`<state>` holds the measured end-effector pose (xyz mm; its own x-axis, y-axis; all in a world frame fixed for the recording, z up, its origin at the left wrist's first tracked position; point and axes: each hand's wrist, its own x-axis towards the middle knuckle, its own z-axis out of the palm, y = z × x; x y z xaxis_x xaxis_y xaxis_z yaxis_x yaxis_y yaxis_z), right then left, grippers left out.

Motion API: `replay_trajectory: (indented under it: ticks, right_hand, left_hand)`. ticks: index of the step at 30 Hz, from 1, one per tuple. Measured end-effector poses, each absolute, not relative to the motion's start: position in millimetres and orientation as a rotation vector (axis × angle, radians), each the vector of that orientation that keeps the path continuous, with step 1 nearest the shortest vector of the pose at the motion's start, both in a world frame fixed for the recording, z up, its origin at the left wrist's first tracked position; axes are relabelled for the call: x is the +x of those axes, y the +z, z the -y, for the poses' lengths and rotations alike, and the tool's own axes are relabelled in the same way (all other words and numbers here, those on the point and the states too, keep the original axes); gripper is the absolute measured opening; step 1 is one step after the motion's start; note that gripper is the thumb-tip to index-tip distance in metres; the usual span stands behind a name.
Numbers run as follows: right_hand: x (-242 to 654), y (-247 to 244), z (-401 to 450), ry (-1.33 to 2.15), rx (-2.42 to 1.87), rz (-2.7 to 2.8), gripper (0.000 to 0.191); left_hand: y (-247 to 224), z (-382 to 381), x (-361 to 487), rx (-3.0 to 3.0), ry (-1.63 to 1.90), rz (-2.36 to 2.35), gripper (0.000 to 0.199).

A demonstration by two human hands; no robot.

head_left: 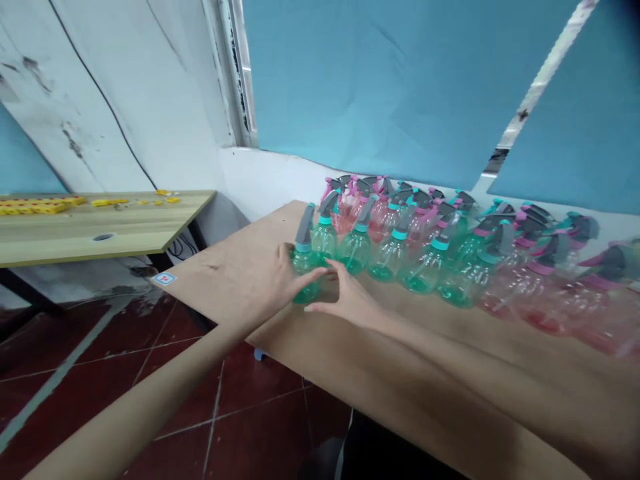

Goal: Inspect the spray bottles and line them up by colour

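A green spray bottle with a grey trigger head (305, 288) stands upright at the left front end of several rows of spray bottles. My left hand (281, 283) is wrapped round its left side, the thumb across its front. Close to its right side is my right hand (350, 299), thumb and fingers apart in a C shape, with nothing between them. Behind it stands another green bottle (325, 239), and more green ones (389, 257) line up to the right. Whether my right fingertips touch a bottle is unclear.
Pink spray bottles (555, 300) fill the right and back of the brown table (235, 267), near the wall. A wooden desk (135, 227) at the left holds yellow pieces (40, 205). A small label (165, 279) is on the brown table's left corner.
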<state>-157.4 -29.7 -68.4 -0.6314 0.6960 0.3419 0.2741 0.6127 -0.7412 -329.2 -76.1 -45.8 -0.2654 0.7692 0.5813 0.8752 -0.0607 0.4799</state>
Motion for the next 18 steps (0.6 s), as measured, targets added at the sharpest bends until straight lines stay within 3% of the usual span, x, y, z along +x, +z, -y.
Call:
replay_trajectory:
  ticks: [3,10,18]
  right_hand:
    - [-126.9,-74.4,37.9,0.8,-0.772,2.188,0.105]
    - [-20.2,-74.6,47.5,0.811,-0.818,2.094,0.092]
    - [81.1,-70.3,55.8,0.751,-0.881,2.018,0.088]
  left_hand:
    - [-42.3,85.5,-283.3,-1.935,-1.129,2.04,0.063]
    - [-28.6,94.0,-173.6,-2.369,-0.92,2.071,0.069]
    - [-17.0,65.4,-86.2,-2.858,-1.161,1.887,0.055]
